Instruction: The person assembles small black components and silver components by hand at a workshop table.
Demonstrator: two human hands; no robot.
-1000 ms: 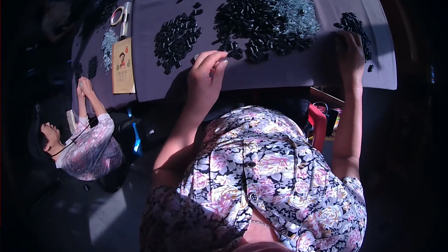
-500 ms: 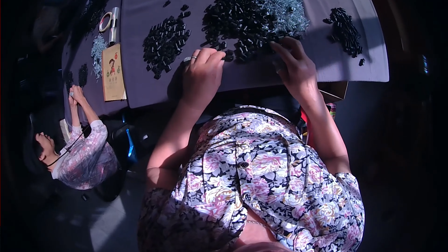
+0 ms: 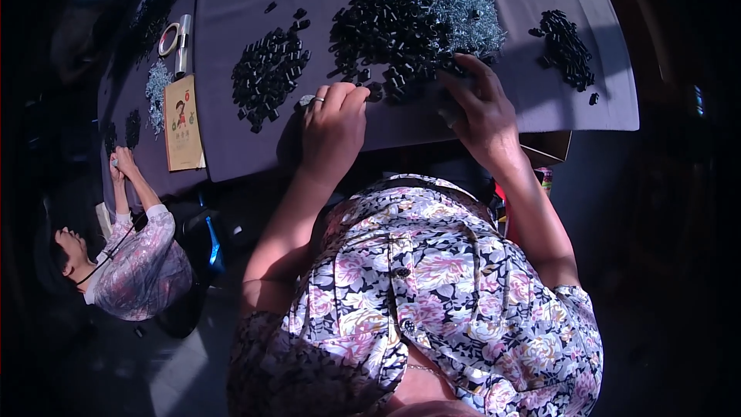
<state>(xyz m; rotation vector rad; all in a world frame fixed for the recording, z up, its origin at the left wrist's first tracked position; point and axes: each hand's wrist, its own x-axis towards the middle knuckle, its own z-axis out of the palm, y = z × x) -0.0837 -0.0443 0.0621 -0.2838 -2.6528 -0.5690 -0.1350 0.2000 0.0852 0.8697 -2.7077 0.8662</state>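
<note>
My left hand (image 3: 333,127) is closed at the table's near edge, with a ring on one finger. A small black cylindrical piece (image 3: 374,92) shows at its fingertips. My right hand (image 3: 488,112) has its thumb and fingers apart, the fingertips at the near edge of the central heap. That heap is made of black cylindrical pieces (image 3: 378,27) on its left, and shiny silvery screw-like parts (image 3: 467,8) at its upper right. Whatever lies beneath the right fingertips is hidden.
Another black pile (image 3: 266,77) lies left, and slimmer black pieces (image 3: 567,50) lie right on the grey cloth-covered table (image 3: 401,127). Further left are a tan booklet (image 3: 184,123), a tape roll (image 3: 168,38), silvery parts (image 3: 157,93) and a co-worker (image 3: 139,262) with both hands together.
My right hand has shifted slightly and its thumb and fingers have spread further apart. The left hand keeps nearly the same place and grip. The whole view has tilted slightly.
</note>
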